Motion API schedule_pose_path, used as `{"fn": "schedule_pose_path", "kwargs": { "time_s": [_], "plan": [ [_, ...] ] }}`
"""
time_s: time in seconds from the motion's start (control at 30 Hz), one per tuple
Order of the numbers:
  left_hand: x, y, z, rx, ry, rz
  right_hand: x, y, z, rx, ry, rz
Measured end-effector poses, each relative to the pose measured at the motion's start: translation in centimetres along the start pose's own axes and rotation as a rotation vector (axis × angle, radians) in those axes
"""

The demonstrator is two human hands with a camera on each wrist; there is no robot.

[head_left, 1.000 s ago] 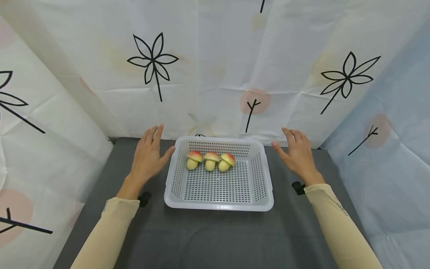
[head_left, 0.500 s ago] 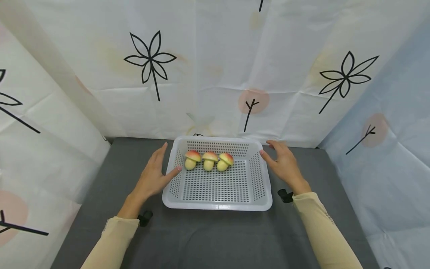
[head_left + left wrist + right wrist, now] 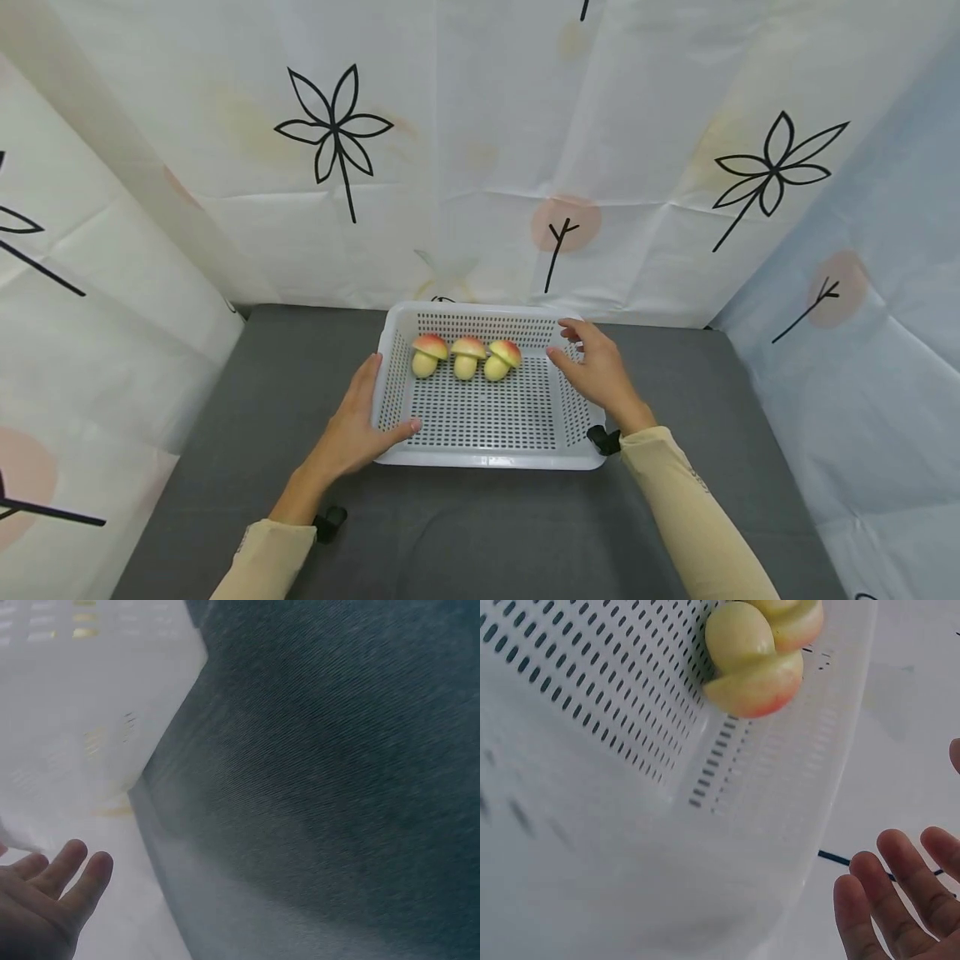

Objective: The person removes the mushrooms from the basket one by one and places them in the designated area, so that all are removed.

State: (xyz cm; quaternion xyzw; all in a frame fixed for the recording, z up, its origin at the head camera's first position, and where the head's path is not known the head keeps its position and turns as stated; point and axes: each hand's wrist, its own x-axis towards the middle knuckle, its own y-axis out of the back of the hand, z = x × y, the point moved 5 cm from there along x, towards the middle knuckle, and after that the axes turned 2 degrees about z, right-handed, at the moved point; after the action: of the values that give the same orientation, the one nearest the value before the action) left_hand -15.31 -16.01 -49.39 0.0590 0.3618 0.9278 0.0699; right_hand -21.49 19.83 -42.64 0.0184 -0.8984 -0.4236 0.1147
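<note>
A white perforated plastic basket [image 3: 489,459] stands on the table in the head view. Inside, three toy mushrooms [image 3: 467,358] with red-and-yellow caps and pale stems sit in a row toward the back left. My left hand [image 3: 348,437] is at the basket's left front, fingers straight along its side and thumb over the front rim. Over the right side of the basket is my right hand [image 3: 596,371], holding nothing, thumb apart from loosely bent fingers. The right wrist view shows the nearest mushroom [image 3: 759,671] close up, with the fingers off at lower right.
Dark grey cloth [image 3: 480,533] covers the table. White sheets with printed leaves [image 3: 480,150] hang behind it and on both sides. Each wrist wears a small black device, such as the left wrist's camera [image 3: 330,525].
Both hands have moved inward: the left came toward me and down to the basket's left front, the right shifted left from beside the basket to over its right side. Basket and mushrooms stay put.
</note>
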Motion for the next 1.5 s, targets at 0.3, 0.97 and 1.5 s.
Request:
{"fn": "schedule_pose_path", "kwargs": {
  "time_s": [0.3,0.97,1.5],
  "plan": [
    [-0.9,-0.9,-0.8,0.002,-0.004,-0.008,0.8,-2.5,-0.3,0.047,-0.038,-0.042],
    [-1.2,-1.4,-1.6,-0.02,-0.031,0.021,2.2,-7.3,1.1,0.115,-0.16,-0.124],
    [-1.3,-1.7,-1.8,-0.069,-0.046,0.048,2.6,-9.2,1.3,0.076,-0.165,-0.177]
  ]
}}
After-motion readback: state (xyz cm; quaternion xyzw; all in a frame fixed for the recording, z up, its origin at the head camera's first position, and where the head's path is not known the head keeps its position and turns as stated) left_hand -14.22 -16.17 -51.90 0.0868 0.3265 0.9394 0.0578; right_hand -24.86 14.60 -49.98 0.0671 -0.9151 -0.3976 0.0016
